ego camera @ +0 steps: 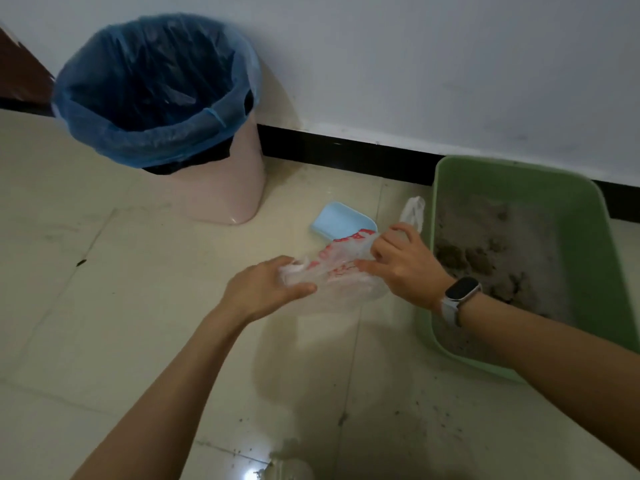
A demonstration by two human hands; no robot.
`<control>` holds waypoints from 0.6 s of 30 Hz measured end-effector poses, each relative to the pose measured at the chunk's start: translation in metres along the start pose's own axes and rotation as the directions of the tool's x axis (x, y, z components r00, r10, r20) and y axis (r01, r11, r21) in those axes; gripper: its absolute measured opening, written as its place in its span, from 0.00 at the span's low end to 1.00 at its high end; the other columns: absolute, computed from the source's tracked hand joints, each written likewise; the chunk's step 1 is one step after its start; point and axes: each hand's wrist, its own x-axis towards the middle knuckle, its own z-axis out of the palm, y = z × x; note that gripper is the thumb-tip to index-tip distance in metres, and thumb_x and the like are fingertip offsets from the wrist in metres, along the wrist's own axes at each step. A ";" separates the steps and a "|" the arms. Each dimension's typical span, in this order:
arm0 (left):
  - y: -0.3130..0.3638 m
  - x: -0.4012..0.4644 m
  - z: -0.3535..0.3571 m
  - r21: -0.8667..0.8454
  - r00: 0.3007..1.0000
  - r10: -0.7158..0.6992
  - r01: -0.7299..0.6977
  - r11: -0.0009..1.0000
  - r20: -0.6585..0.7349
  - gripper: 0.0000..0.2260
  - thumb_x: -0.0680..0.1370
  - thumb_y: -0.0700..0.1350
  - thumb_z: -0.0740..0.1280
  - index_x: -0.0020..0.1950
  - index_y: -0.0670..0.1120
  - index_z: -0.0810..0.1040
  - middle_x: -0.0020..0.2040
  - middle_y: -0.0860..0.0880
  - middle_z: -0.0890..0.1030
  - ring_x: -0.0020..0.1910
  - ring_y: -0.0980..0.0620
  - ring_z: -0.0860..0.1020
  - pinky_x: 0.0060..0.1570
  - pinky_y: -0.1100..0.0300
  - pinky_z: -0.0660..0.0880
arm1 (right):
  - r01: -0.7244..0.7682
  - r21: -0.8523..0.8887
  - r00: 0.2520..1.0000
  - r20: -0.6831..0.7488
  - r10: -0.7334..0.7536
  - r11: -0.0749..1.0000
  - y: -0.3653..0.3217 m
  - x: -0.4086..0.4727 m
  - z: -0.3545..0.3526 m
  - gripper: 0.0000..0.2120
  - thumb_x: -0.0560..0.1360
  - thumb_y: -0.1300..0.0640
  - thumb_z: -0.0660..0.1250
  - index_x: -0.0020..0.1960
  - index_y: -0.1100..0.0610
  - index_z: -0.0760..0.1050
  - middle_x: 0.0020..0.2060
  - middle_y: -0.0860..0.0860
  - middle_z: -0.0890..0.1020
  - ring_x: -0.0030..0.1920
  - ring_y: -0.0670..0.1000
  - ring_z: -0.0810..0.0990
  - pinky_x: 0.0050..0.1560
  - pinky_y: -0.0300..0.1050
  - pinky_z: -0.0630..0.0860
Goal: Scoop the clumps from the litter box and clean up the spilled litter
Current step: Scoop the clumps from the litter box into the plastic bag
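Both hands gripped a plastic bag, left hand pinching its 8 o'clock end, right hand its 2 o'clock end; the litter box lay at 3 o'clock, nearer the right hand.

home, corner of a room at my place | glossy cream tile floor and white wall with black baseboard | pink bin with blue liner | green litter box on the floor, so yeah, cat household
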 end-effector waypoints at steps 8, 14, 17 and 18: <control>-0.027 0.000 -0.019 -0.891 0.915 0.032 0.399 -0.217 0.402 0.07 0.73 0.36 0.63 0.45 0.43 0.80 0.35 0.49 0.80 0.34 0.53 0.81 0.37 0.61 0.79 | 0.123 -0.039 0.984 0.138 -0.116 0.992 -0.010 -0.015 -0.014 0.14 0.73 0.55 0.57 0.52 0.57 0.78 0.38 0.53 0.74 0.43 0.53 0.70 0.58 0.57 0.71; -0.022 -0.005 -0.013 -0.845 0.951 0.180 0.306 -0.439 0.251 0.31 0.45 0.25 0.73 0.47 0.36 0.76 0.35 0.47 0.75 0.32 0.51 0.78 0.33 0.60 0.78 | -0.365 0.231 0.842 0.496 0.214 0.902 -0.012 -0.007 -0.027 0.27 0.73 0.42 0.46 0.50 0.61 0.74 0.47 0.55 0.72 0.45 0.52 0.70 0.48 0.50 0.73; -0.016 -0.010 -0.011 -0.821 0.973 0.162 0.224 -0.526 0.162 0.30 0.52 0.26 0.71 0.53 0.35 0.76 0.39 0.42 0.80 0.38 0.43 0.82 0.35 0.51 0.80 | -0.438 0.246 0.761 0.614 0.211 0.865 -0.009 -0.003 -0.033 0.31 0.75 0.41 0.42 0.62 0.59 0.73 0.63 0.55 0.67 0.60 0.52 0.66 0.61 0.45 0.65; -0.016 -0.011 -0.011 -0.818 0.978 0.156 0.203 -0.538 0.139 0.27 0.53 0.28 0.73 0.52 0.35 0.77 0.41 0.40 0.81 0.42 0.41 0.83 0.36 0.47 0.80 | -0.452 0.244 0.733 0.649 0.202 0.858 -0.008 -0.004 -0.034 0.31 0.75 0.41 0.43 0.64 0.57 0.72 0.66 0.55 0.64 0.64 0.52 0.63 0.63 0.45 0.63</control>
